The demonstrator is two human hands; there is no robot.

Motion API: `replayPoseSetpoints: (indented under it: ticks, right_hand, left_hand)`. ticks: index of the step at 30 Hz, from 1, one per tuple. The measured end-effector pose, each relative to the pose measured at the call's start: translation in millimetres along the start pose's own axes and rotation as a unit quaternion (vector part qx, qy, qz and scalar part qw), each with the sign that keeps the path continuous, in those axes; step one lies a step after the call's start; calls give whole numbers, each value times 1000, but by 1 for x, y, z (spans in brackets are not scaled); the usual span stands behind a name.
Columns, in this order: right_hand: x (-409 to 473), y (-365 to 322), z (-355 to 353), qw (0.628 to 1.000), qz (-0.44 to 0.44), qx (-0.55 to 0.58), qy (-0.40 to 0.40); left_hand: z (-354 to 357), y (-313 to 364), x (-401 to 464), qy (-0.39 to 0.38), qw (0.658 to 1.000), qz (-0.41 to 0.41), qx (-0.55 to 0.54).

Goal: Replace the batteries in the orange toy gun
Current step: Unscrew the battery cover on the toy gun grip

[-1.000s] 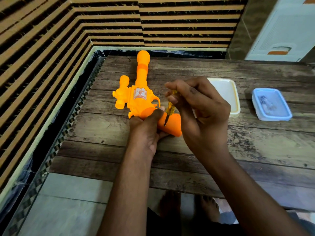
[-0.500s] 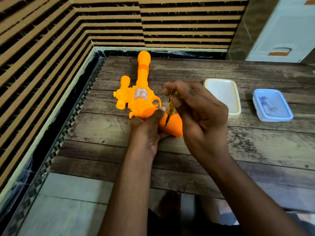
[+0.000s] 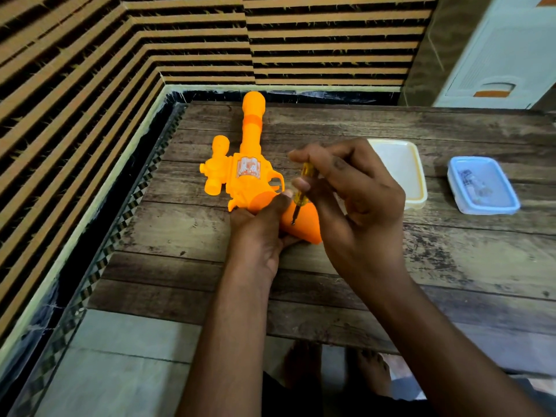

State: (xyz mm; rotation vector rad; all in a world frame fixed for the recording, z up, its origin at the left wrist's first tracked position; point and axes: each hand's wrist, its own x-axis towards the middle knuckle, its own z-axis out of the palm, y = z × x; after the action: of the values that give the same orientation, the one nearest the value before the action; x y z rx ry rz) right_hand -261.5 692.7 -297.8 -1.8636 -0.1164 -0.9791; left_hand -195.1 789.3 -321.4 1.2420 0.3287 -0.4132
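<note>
- Head view: the orange toy gun (image 3: 245,176) is laid flat on the wooden table (image 3: 421,260), toward its far-left corner, directly ahead of both hands.
- Its long axis is set near to far: the barrel is pointed away, toward the striped wall, and the grip is turned back toward the person and angled slightly right.
- The grip end is held by the left hand (image 3: 258,233), whose fingers are wrapped round it from the near side, with the thumb laid on top. The toy is thus pinned against the table.
- A small yellow-handled screwdriver (image 3: 301,194) is pinched in the fingertips of the right hand (image 3: 358,200), just right of the left hand and almost touching it.
- The driver is held nearly upright, tilted a little, with its tip set down on the top face of the grip, where a screw appears to be seated; the screw itself is too small to be made out for certain.
- The step in hand is judged to be the turning of the battery-cover screw, so the driver should be kept square to the grip face.
- Right of the hands, a white tray (image 3: 418,179) and, farther right, a blue lidded box (image 3: 483,185) are set well apart from the toy.
</note>
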Motion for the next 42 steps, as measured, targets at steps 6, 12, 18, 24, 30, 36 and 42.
replayPoseSetpoints:
  ticks: [6, 12, 18, 24, 30, 36, 42]
  right_hand:
    - [0, 1, -2, 1000, 5, 11, -7]
    - [1, 4, -1, 1000, 21, 20, -12]
    - [1, 1, -3, 1000, 17, 6, -12]
    - [0, 7, -5, 999, 50, 16, -11]
    - [2, 4, -6, 999, 33, 10, -31]
    - [2, 9, -8, 999, 22, 2, -30]
    - [2, 5, -7, 999, 23, 3, -28]
  left_hand:
    - [-1, 0, 0, 1, 1000, 6, 0]
    - [-1, 0, 1, -9, 1000, 4, -12]
    - [-1, 0, -2, -13, 1000, 9, -6]
    - [-1, 0, 0, -3, 1000, 4, -6]
    - [0, 1, -2, -12, 1000, 4, -6]
    - [0, 1, -2, 4, 1000, -1, -12]
    - [-1, 0, -1, -4, 1000, 3, -8]
